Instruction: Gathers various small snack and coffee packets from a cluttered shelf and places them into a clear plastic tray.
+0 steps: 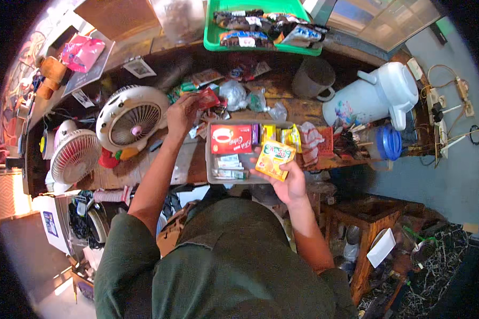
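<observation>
My right hand grips a yellow and orange drink sachet by its edge, above the right part of a clear plastic box. Farther left and higher, my left hand has its fingers closed on a small red sachet over the cluttered back of the table. Inside the box lie a red carton, yellow sachets and a stack of pale packets. The yellow sachet in my right hand hides part of the box's contents.
Two fans stand left on the wooden table. Small plastic bags lie behind the box, with a dark mug farther right. A light blue flask and blue-lidded jar are rightmost. A green tray of packets sits above.
</observation>
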The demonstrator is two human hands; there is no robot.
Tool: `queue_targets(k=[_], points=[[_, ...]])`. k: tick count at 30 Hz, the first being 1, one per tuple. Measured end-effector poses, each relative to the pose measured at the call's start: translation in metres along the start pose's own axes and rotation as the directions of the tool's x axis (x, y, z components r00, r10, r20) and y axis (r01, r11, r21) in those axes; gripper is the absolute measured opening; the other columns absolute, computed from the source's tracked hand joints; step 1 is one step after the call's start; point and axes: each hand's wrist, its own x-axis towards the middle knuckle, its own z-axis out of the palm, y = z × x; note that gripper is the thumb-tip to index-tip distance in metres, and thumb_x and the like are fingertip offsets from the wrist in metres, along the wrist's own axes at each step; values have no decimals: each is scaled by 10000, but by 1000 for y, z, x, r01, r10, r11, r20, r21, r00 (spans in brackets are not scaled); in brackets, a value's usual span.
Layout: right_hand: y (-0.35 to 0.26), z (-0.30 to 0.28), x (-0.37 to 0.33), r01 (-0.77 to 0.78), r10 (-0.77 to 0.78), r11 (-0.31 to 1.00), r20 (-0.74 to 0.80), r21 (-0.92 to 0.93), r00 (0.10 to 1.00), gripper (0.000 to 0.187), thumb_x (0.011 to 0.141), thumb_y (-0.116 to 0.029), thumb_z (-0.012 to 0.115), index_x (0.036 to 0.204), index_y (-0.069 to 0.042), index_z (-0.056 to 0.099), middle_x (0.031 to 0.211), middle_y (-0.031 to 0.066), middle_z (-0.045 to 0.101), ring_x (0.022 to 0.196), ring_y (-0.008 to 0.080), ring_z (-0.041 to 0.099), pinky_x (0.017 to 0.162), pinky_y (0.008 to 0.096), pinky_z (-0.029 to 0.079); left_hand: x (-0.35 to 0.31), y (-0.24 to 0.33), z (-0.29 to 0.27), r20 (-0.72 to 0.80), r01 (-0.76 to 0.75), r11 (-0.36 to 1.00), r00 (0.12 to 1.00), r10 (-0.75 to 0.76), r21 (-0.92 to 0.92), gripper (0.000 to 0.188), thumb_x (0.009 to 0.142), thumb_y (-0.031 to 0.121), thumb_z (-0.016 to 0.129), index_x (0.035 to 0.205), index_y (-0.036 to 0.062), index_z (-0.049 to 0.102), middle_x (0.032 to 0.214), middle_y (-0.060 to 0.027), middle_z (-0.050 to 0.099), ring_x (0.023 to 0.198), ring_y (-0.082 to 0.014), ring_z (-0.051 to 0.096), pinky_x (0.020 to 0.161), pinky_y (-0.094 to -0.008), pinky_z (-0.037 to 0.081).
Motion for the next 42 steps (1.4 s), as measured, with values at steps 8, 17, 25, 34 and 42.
queue_targets(k=[8, 17, 25, 34, 42], points=[[5, -18, -10, -83, 84, 996, 32, -20, 996, 657, 796, -184, 497, 1410, 35, 412, 1319, 214, 573, 1174, 405, 592, 1016, 562, 482, -41, -2, -3, -32, 402, 683, 849, -527, -610, 245, 914, 57, 687, 1150, 5, 642, 996, -93, 695, 831, -126, 662, 719, -276, 562], [12, -34, -18, -186, 197, 977, 97, -105, 976, 590, 815, -180, 502, 1364, 31, 456, 1263, 214, 596, 1127, 379, 622, 976, 540, 510, -124, -52, -12, 134, 594, 713, 795, -592, -373, 257, 863, 131, 748, 1099, 41, 703, 1055, -96, 699, 880, -192, 672, 738, -318, 554], [22, -38, -3, -287, 300, 953, 169, -98, 939, 505, 897, -168, 456, 1379, -21, 422, 1221, 225, 605, 1081, 400, 642, 923, 523, 545, -143, 11, -67, -94, 356, 932, 928, -361, -62, 217, 768, 75, 767, 978, 131, 768, 1228, -128, 627, 1164, -338, 565, 996, -434, 440], [34, -24, 0, -332, 359, 932, 255, -143, 898, 440, 968, -263, 457, 1273, 50, 517, 1189, 188, 633, 1042, 347, 669, 905, 484, 559, -233, -65, -34, 503, 716, 519, 697, -510, -466, 157, 743, 112, 731, 899, 121, 747, 1175, -99, 639, 1069, -326, 617, 900, -420, 506], [28, -13, -7, -332, 338, 941, 101, -71, 936, 447, 1011, -375, 482, 1242, 4, 542, 1105, 149, 667, 964, 302, 694, 861, 464, 576, -122, 14, -41, 272, 139, 924, 931, -245, 356, 545, 747, 282, 746, 1265, 165, 622, 1314, -73, 572, 1206, -311, 523, 1007, -513, 417]])
